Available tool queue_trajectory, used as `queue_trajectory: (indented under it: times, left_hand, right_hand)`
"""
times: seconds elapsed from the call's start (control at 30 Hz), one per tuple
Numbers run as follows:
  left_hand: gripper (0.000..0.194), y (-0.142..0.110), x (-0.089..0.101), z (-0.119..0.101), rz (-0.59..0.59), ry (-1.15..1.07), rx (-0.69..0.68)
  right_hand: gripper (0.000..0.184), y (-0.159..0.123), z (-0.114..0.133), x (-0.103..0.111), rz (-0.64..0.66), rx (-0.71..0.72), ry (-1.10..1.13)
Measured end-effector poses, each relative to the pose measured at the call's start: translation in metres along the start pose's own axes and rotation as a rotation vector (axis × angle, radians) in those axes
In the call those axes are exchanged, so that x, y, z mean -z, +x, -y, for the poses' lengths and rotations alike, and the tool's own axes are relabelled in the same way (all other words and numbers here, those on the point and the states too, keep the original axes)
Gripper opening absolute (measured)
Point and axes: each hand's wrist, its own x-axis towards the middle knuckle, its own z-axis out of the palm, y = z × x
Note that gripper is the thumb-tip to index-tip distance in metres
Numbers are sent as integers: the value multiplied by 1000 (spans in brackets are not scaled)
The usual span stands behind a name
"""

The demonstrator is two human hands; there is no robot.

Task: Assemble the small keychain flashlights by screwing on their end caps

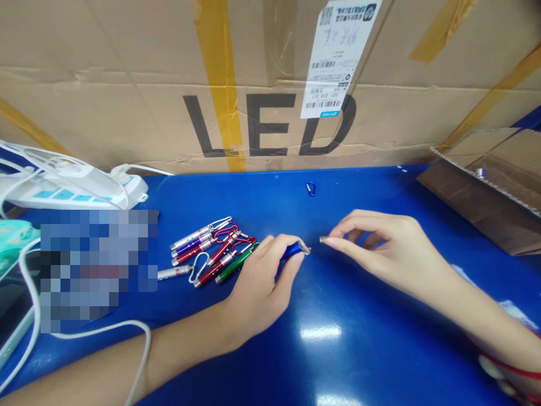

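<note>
My left hand (270, 276) is closed round a blue pen-shaped flashlight (292, 250), whose silvery end points right. A short gap away, my right hand (380, 242) pinches a small metal piece (323, 239) between thumb and fingertip; its exact kind is too small to make out. Left of my left hand lies a group of slim flashlights with carabiner clips, among them a green one (234, 265), a red one (213, 269) and a silver one (191, 237). Another silver flashlight (175, 273) lies nearer me. A loose blue carabiner (311, 189) rests farther back on the table.
A large cardboard box (147, 118) marked LED stands along the back of the blue table (270, 197). A white power strip (135, 192) with cables is at the left. An open cardboard box (477, 192) stands at the right. A white cable (143, 361) crosses my left forearm.
</note>
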Motion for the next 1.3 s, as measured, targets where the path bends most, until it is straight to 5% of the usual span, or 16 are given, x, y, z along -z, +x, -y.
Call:
queue_trajectory:
  times: [0.17, 0.6, 1.3]
  left_hand:
    - [12, 1, 1, -1, 31, -46, 48]
    - [12, 0, 0, 0, 75, -31, 38]
    - [9, -3, 1, 2, 124, 72, -69]
  right_hand:
    - [13, 1, -19, -5, 100, 146, -284]
    - [24, -3, -14, -17, 120, 474, -273]
    - [29, 0, -3, -19, 26, 600, -201]
